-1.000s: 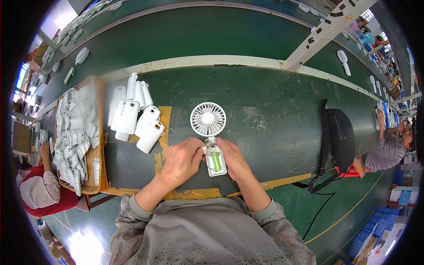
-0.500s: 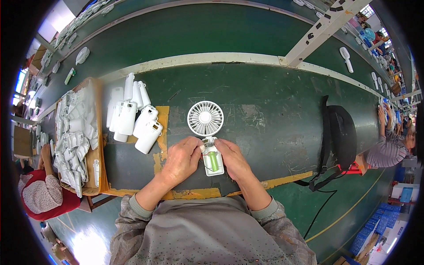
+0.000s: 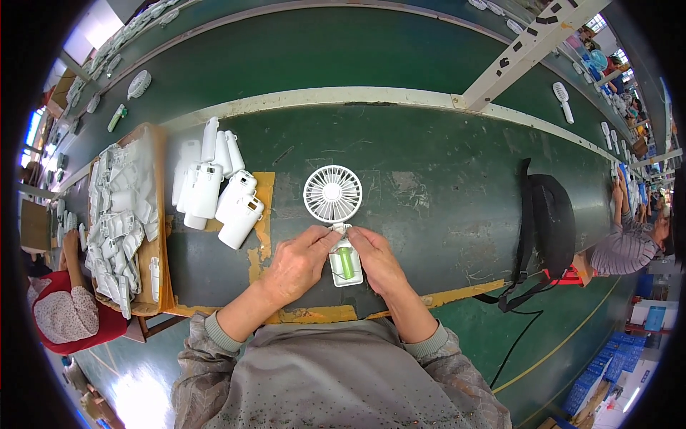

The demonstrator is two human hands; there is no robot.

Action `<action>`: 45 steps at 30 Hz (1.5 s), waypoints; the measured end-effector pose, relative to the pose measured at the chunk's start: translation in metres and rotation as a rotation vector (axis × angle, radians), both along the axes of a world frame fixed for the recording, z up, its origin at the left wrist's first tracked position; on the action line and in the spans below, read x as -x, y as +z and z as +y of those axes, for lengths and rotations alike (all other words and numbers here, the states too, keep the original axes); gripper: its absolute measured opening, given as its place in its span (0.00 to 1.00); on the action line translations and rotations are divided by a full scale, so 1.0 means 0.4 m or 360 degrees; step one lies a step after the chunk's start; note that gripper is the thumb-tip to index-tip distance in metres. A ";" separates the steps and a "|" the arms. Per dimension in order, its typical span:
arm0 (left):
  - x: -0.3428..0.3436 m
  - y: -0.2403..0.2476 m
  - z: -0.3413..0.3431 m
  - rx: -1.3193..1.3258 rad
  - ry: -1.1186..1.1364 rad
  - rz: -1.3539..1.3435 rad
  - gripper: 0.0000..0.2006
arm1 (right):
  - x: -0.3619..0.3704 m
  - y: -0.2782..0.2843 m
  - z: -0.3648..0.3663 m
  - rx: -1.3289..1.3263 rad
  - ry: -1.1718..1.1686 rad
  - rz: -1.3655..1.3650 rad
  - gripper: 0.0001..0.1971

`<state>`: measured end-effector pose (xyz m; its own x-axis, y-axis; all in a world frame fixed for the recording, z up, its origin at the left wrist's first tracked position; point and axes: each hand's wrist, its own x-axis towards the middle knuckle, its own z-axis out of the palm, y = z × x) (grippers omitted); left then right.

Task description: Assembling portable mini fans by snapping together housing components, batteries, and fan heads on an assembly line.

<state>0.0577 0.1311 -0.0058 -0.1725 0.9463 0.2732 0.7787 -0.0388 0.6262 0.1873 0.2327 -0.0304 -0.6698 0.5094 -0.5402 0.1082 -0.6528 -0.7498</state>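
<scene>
Two bare hands met over a white plastic handheld fan with a round, slatted head (image 3: 333, 194), which lay on the scuffed dark green tabletop (image 3: 443, 243) straight in front of the person, its handle toward the body. The left hand (image 3: 295, 266) had thumb and forefinger drawn nearly together at the top of the handle; whether they pinched some small part there, I could not tell. The right hand (image 3: 380, 264) had its fingers closed on the handle's upper right edge. Below the fingertips, a bright green cylindrical cell (image 3: 347, 262) sat exposed in the shallow handle, with a thin dark wire (image 3: 337, 274) curving near its left rim. That wire looked the weak point to me: a careless tug might part a joint, and anything pressed over it could nip it. Bearing down hard at the narrow neck might crack it. Farther left, white rounded plastic shells (image 3: 204, 191) leaned together; a knock from the left arm could have scattered them.
</scene>
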 end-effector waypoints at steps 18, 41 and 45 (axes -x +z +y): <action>-0.010 0.029 0.006 0.0196 -0.0120 0.0340 0.18 | -0.023 -0.001 0.007 -0.0107 0.0310 0.0316 0.17; 0.014 0.073 0.081 0.0285 -0.0216 0.0378 0.03 | -0.017 -0.007 -0.008 -0.0118 0.0203 0.0285 0.18; 0.010 0.077 0.096 0.0434 -0.0238 0.0288 0.04 | -0.020 -0.007 -0.007 -0.0121 0.0211 0.0319 0.18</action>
<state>0.0538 0.1694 0.0248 0.0014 0.9998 0.0209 0.8762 -0.0113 0.4819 0.1952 0.2298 -0.0332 -0.8235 0.4439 -0.3533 0.0332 -0.5840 -0.8111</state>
